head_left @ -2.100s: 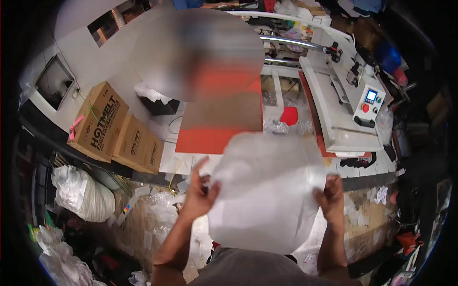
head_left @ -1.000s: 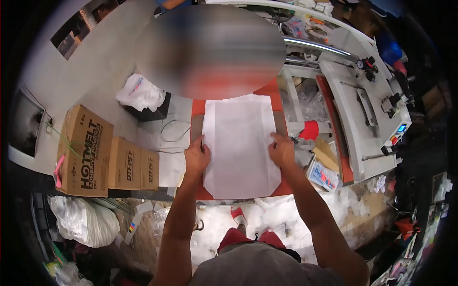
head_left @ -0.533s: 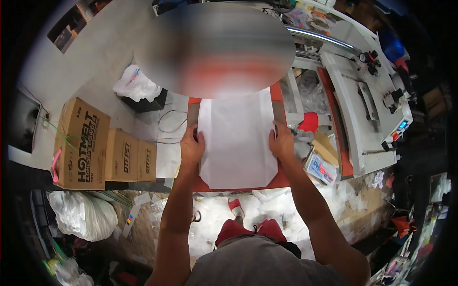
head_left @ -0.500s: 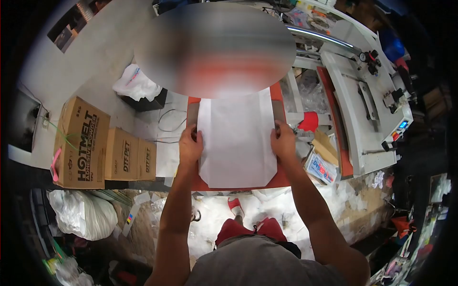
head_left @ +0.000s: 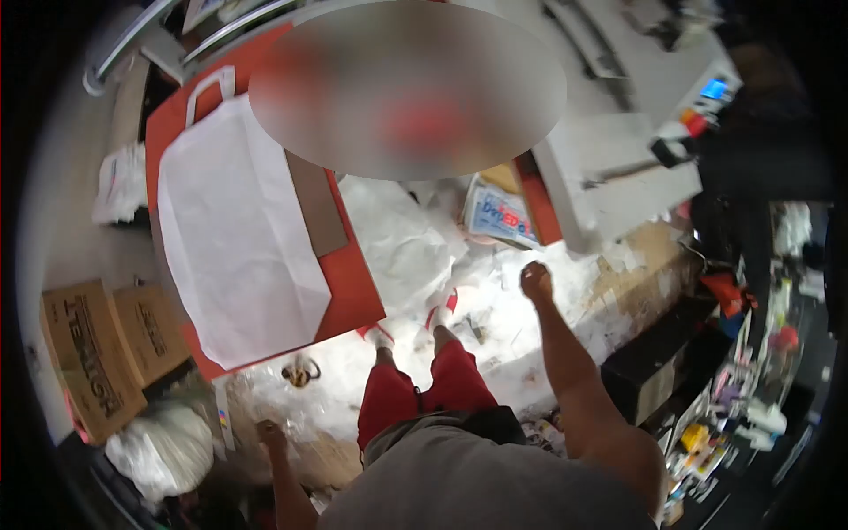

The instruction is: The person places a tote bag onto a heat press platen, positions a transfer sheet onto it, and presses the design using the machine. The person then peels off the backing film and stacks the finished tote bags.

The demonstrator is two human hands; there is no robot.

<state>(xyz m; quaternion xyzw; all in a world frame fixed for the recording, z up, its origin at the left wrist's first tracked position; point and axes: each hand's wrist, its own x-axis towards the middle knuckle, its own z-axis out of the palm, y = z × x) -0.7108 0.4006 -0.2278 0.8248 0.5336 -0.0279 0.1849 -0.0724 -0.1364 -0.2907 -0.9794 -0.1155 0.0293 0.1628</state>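
The flat white fabric-like bag (head_left: 238, 230), with its white loop handle (head_left: 227, 81) at the far end, lies on the red flat pad (head_left: 360, 276), partly over the brown sheet (head_left: 320, 210). Half a second ago both hands were at its sides; now they have left it, so its laying-down seems to be finished. The right hand (head_left: 535, 282) is near the blue-and-white printed packet (head_left: 503, 217), its fingers curled loosely, nothing seen in them. The left hand (head_left: 272, 435) is near the bulky white sack (head_left: 163, 452), too dark for me to tell how open its fingers are or what they hold
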